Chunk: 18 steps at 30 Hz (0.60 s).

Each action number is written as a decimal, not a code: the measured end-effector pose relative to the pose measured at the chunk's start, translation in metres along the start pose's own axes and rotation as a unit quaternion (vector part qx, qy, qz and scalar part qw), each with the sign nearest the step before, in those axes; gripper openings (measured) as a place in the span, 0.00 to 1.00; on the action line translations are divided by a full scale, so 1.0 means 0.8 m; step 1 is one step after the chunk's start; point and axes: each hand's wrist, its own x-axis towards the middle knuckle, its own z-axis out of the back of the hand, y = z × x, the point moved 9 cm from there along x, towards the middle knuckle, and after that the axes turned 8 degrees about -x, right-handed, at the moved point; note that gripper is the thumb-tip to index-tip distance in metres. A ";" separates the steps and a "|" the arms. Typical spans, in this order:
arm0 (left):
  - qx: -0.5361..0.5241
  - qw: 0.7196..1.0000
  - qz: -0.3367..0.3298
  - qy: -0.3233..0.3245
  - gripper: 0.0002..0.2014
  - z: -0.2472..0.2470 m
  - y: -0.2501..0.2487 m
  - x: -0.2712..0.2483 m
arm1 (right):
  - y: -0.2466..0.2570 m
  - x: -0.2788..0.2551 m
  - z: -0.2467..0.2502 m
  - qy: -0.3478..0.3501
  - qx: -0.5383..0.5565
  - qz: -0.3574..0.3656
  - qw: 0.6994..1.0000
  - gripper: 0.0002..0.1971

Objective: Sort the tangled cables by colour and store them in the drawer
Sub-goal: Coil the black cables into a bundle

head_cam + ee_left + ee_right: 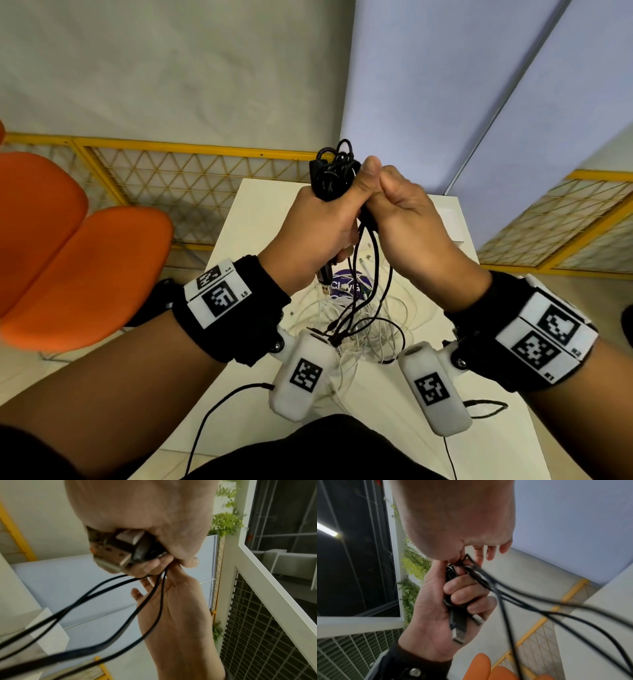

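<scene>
My left hand [318,226] grips a bundle of black cables [334,173] raised above the white table [260,205]; a USB plug [323,275] sticks out below the fist. In the right wrist view the left hand [436,615] curls round the black cables [453,600]. My right hand [407,219] pinches black strands [373,246] right beside the left thumb. These strands hang down to a heap of white cables [342,325] on the table. The left wrist view shows the USB plug [113,550] in the left palm and black strands [154,596] across the right hand [178,615].
An orange chair [68,257] stands left of the table. A yellow lattice fence [188,178] runs behind it and to the right. A purple round sticker [346,284] lies under the cables. Thin black sensor leads [219,407] trail from my wrist cameras over my lap.
</scene>
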 end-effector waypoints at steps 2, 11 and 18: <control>-0.005 1.000 0.014 0.024 0.32 -0.004 0.000 -0.001 | 0.004 0.001 -0.002 0.013 -0.023 0.013 1.000 0.18; 0.022 0.978 0.075 0.191 0.06 -0.020 0.001 -0.020 | 0.023 0.000 0.010 0.179 -0.072 0.087 0.977 0.14; 0.050 0.971 0.117 0.203 0.23 -0.023 0.018 -0.023 | 0.022 0.000 0.012 0.283 -0.026 0.022 0.959 0.09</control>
